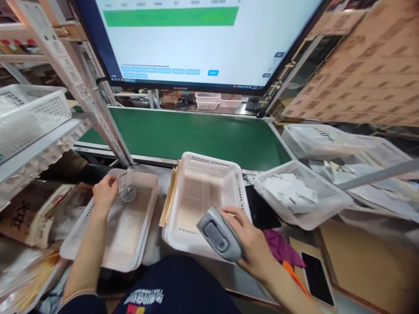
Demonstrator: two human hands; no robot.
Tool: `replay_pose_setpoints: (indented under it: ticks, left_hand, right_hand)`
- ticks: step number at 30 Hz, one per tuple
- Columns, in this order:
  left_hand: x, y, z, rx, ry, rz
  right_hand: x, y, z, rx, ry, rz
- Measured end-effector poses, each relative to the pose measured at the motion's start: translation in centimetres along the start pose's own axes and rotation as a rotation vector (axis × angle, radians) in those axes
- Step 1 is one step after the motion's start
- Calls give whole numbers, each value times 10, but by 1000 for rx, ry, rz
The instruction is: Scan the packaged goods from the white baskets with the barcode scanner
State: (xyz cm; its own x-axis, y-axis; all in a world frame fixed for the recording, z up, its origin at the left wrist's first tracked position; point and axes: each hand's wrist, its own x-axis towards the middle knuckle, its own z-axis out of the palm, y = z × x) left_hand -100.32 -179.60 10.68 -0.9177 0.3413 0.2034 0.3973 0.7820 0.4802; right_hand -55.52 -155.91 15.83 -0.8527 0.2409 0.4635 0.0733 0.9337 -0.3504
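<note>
My left hand [105,192] pinches a small clear plastic bag [127,190] with a printed label on it. The bag hangs over the far end of a white basket [144,218] on the left. In my right hand [245,235] is a grey barcode scanner [219,234], with my fingers wrapped round its grip. It is held above the near right side of another white basket [193,192] in the middle. Brown cardboard pieces [172,192] stand against that basket's left side.
A monitor [196,48] hangs above a green conveyor belt [190,135]. To the right are a basket of white papers [294,192], a phone [317,279], purple cloth [283,248] and flat cardboard [363,261]. A metal post [94,91] and shelf basket [36,113] stand left.
</note>
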Motion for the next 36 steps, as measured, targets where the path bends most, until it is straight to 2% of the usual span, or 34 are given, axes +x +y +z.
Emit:
replay_pose_setpoints:
  ticks: [3, 5, 8, 10, 12, 13, 15, 18, 19, 21, 23, 24, 26, 28, 32, 34, 36]
  left_hand:
    - [-20, 71, -25, -287, 33, 284]
    - [-39, 117, -26, -480, -17, 424]
    - [-69, 172, -4, -690, -199, 501]
    - [-81, 192, 20, -779, -358, 523]
    - [-83, 192, 44, -770, -452, 542]
    - [-78, 185, 54, -734, -451, 537]
    - [-61, 155, 71, -619, -333, 449]
    - [-28, 87, 88, -379, -119, 111]
    - [-20, 64, 91, -317, -97, -11]
    - [-11, 25, 97, -275, -134, -192]
    - [-9, 2, 99, -318, -190, -290]
    - [-10, -3, 98, -354, -207, -328]
    - [-11, 2, 92, -469, -228, -391]
    - [-13, 23, 78, -653, -275, -407]
    - [-29, 94, 38, -1140, -523, -280]
    - [-44, 133, 22, -1332, -646, -296]
    - [-62, 167, 14, -1455, -717, -350]
  right_hand:
    - [45, -29, -8, -162, -182, -45]
    - [65, -42, -13, -232, -321, -4]
    - [72, -45, -24, -253, -466, 128]
    - [57, -35, -29, -229, -486, 223]
    - [27, -19, -32, -189, -447, 301]
    - [8, -10, -33, -162, -404, 333]
    - [-32, 11, -34, -92, -298, 383]
    - [-80, 39, -38, 1, -158, 430]
    - [-88, 45, -40, 14, -132, 444]
    - [-91, 52, -42, 35, -116, 441]
    - [-78, 51, -42, 75, -133, 414]
    - [-67, 48, -41, 99, -140, 389]
    - [-41, 40, -37, 145, -150, 337]
    - [-13, 31, -31, 185, -163, 284]
    - [35, 16, -20, 158, -219, 219]
    - [54, 7, -19, 101, -258, 209]
    - [66, -2, -23, 50, -295, 205]
